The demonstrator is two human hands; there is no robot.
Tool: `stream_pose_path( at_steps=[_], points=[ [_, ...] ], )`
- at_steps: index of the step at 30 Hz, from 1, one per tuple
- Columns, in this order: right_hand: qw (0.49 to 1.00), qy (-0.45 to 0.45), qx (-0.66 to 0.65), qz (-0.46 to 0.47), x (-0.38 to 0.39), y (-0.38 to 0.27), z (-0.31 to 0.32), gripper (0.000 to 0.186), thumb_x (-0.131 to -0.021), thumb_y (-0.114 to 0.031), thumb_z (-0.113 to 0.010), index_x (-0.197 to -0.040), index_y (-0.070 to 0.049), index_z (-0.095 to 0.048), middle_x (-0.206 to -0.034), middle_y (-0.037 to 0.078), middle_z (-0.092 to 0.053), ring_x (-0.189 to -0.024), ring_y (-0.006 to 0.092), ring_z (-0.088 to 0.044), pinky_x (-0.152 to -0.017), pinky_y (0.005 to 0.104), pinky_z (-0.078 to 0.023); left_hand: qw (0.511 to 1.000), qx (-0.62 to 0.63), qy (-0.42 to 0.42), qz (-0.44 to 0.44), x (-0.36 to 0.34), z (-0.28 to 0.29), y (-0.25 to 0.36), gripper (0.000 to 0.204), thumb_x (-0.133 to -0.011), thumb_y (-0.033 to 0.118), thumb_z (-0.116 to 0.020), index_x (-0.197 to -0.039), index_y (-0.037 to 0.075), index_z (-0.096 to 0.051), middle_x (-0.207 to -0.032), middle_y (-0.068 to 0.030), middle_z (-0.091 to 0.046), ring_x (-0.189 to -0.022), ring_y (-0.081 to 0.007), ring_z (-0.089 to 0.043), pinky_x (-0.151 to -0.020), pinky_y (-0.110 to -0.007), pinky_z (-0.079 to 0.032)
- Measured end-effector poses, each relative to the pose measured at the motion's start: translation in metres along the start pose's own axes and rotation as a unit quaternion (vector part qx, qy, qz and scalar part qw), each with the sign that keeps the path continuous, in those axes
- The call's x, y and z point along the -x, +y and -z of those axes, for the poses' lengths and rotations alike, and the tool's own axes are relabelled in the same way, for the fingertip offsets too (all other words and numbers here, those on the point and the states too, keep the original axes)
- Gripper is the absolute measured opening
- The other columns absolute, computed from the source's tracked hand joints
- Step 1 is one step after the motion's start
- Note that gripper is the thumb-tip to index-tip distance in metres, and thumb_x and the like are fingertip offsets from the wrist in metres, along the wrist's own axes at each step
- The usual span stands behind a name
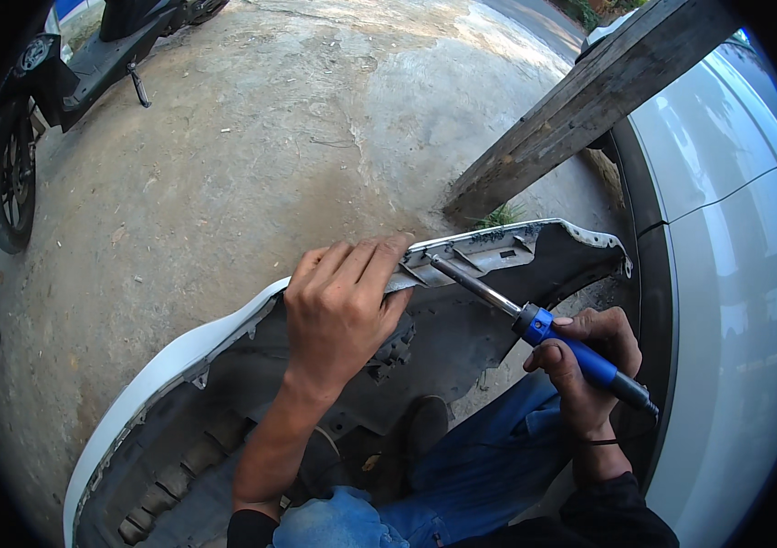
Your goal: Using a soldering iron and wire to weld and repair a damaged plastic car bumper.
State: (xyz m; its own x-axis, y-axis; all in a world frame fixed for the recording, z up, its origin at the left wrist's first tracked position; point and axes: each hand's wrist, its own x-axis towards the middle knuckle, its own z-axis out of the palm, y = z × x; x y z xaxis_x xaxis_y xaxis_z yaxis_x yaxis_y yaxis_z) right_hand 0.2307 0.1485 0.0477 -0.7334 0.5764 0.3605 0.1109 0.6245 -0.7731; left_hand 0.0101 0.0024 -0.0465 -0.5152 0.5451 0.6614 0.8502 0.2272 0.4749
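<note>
A large car bumper (pixel 147 388), white outside and dark inside, stands across my front with its inner side toward me. My left hand (pixel 343 292) is closed over its top edge, fingers on the far side and thumb on the inner side. In my right hand (pixel 589 361) is a blue and black soldering iron (pixel 580 356) with a long metal barrel. Its tip points up and left to the bumper's light grey inner flange (pixel 489 256), close to my left fingers. Whether the tip touches the plastic I cannot tell. Dark rough marks run along that flange.
A white car (pixel 726 228) stands close on the right. A wooden post (pixel 580 119) slants up from the concrete floor (pixel 252 137) behind the bumper, with grass (pixel 501 216) at its foot. At the far left is a parked motor scooter (pixel 60 91). My jeans (pixel 489 457) are below.
</note>
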Motion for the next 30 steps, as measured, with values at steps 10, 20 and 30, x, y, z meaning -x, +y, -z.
stream_pose_path(
  at_steps=[10, 20, 30],
  points=[
    [0.999, 0.009, -0.014, -0.030, -0.0021, -0.0038, -0.0025, 0.029, -0.084, -0.015, -0.093, -0.098, -0.005, -0.070, -0.090, 0.011, -0.078, -0.078, 0.0153, -0.075, -0.073, 0.0309, -0.060, 1.000, -0.002, 0.004, -0.003, 0.0004, -0.0008, -0.0005, 0.047, -0.071, 0.009, -0.086, -0.118, 0.011, -0.078, -0.104, -0.0066, -0.080, -0.096, -0.0252, -0.076, -0.086, -0.039, -0.055],
    [0.999, -0.017, 0.012, 0.032, -0.0047, -0.0002, -0.0002, 0.029, -0.083, -0.010, -0.092, -0.098, -0.004, -0.068, -0.088, 0.014, -0.078, -0.076, 0.0180, -0.076, -0.068, 0.0311, -0.060, 1.000, 0.002, 0.004, -0.004, 0.0000, -0.0010, 0.0004, 0.048, -0.071, 0.009, -0.086, -0.119, 0.011, -0.078, -0.105, -0.0070, -0.080, -0.096, -0.0259, -0.076, -0.086, -0.040, -0.055],
    [0.998, -0.017, 0.037, 0.044, -0.0082, -0.0097, -0.0034, 0.027, -0.082, -0.005, -0.091, -0.095, -0.005, -0.067, -0.086, 0.014, -0.078, -0.074, 0.0181, -0.076, -0.068, 0.0310, -0.060, 1.000, -0.004, 0.008, -0.012, 0.0008, -0.0015, -0.0011, 0.047, -0.072, 0.010, -0.086, -0.118, 0.011, -0.079, -0.104, -0.0075, -0.080, -0.095, -0.0261, -0.076, -0.085, -0.040, -0.055]
  ],
)
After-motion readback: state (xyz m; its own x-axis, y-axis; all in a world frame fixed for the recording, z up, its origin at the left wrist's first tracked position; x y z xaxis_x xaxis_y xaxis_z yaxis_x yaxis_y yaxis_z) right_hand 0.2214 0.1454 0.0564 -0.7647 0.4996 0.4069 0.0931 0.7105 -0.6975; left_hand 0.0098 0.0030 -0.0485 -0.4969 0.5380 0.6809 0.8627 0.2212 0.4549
